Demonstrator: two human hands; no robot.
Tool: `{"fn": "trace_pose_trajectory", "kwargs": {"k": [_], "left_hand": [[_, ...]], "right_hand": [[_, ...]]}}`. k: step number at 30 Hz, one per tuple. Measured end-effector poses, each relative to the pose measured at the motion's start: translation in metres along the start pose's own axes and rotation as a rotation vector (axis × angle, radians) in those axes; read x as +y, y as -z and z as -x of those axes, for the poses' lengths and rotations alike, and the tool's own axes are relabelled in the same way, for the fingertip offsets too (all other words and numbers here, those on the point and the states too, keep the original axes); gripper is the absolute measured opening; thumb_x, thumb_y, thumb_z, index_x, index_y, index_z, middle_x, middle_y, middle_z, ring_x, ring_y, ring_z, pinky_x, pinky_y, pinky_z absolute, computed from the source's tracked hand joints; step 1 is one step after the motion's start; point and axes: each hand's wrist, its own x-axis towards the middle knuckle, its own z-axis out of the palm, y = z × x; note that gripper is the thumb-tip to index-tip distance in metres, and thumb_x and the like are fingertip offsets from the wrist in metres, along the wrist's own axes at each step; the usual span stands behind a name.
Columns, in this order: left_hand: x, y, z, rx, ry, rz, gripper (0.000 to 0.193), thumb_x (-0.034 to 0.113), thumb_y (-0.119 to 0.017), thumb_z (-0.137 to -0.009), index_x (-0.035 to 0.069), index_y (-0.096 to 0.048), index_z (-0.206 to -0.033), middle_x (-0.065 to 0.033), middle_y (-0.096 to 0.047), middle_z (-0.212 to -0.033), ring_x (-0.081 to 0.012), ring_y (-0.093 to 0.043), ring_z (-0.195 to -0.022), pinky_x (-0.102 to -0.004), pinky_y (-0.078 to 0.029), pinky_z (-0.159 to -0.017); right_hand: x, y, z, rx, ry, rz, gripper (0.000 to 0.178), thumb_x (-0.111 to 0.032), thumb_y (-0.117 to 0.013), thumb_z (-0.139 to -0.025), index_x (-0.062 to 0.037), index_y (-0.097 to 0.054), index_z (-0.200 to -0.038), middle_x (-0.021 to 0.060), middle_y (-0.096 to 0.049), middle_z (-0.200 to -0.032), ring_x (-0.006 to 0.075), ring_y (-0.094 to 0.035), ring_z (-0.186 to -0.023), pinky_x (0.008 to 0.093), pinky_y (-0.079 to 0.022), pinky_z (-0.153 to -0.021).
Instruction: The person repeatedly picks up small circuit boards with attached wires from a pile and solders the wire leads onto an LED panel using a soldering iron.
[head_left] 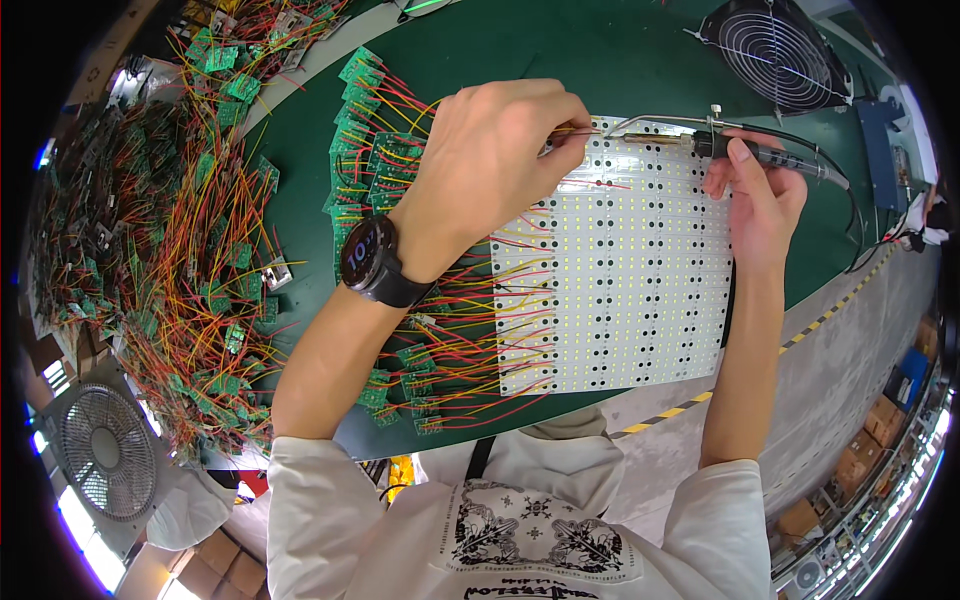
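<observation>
LED panel (625, 285), white, flat on the green workbench (470, 50), near edge close to the bench's near side. Biggest first: bench fills the middle. Large tangled heap of wired circuit boards (160, 250) at left. Panel next: rows of small pale-yellow LEDs, columns of black dots, reaching from under the left hand (505, 150) across to the right hand (760, 200). Most of it extends nearer the person than both hands. Left hand covers its upper-left corner; right hand sits at its upper-right edge, fingers overlapping that edge in view. Black fan with round wire grille (775, 52) beyond the right hand, well apart.

Left hand: fingers curled, thumb and index closed in a pinch on what looks like a thin wire (573, 131), at the panel's far edge. Right hand: fingers wrapped around the black handle of a soldering iron (745, 150), iron pointing left, tip just beside the left fingertips. Can't tell if tip touches panel. Thin curved metal tube (655, 118) runs alongside the iron.

Small green circuit boards (352, 140) left of panel; red and yellow leads (475, 318) run from them onto its left margin. Black wristwatch (370, 258) on left wrist.
</observation>
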Motion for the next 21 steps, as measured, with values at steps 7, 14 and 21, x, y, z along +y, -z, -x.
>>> {"fn": "trace_pose_trajectory", "kwargs": {"k": [7,14,21], "left_hand": [[-0.0011,0.0004,0.0005,0.002,-0.01,-0.009,0.009,0.009,-0.069,-0.08,0.002,-0.069,-0.086,-0.007,-0.066,-0.077,-0.0211,-0.064,-0.061,-0.0297,-0.051,-0.056],[-0.0016,-0.0012,0.0009,0.017,-0.025,-0.006,0.009,0.009,-0.07,-0.08,0.002,-0.068,-0.085,-0.0073,-0.065,-0.077,-0.0219,-0.064,-0.061,-0.0297,-0.051,-0.057],[-0.0017,-0.0012,0.0012,0.024,-0.031,-0.013,0.009,0.009,-0.07,-0.08,0.002,-0.068,-0.085,-0.0075,-0.065,-0.077,-0.0224,-0.065,-0.062,-0.0303,-0.051,-0.057]], "right_hand": [[0.0001,-0.0016,-0.0002,0.0,0.008,0.034,0.022,-0.006,-0.065,-0.089,0.0089,-0.063,-0.104,0.0142,-0.066,-0.072,0.017,-0.061,-0.058,0.0267,-0.045,-0.054],[0.0021,-0.0002,-0.0003,-0.003,0.018,0.032,0.022,-0.006,-0.065,-0.089,0.0089,-0.063,-0.105,0.0143,-0.066,-0.072,0.0169,-0.061,-0.058,0.0271,-0.045,-0.054],[0.0021,-0.0003,-0.0002,-0.011,0.013,0.033,0.022,-0.006,-0.065,-0.09,0.0089,-0.063,-0.105,0.0142,-0.066,-0.072,0.0166,-0.061,-0.058,0.0272,-0.045,-0.054]]}}
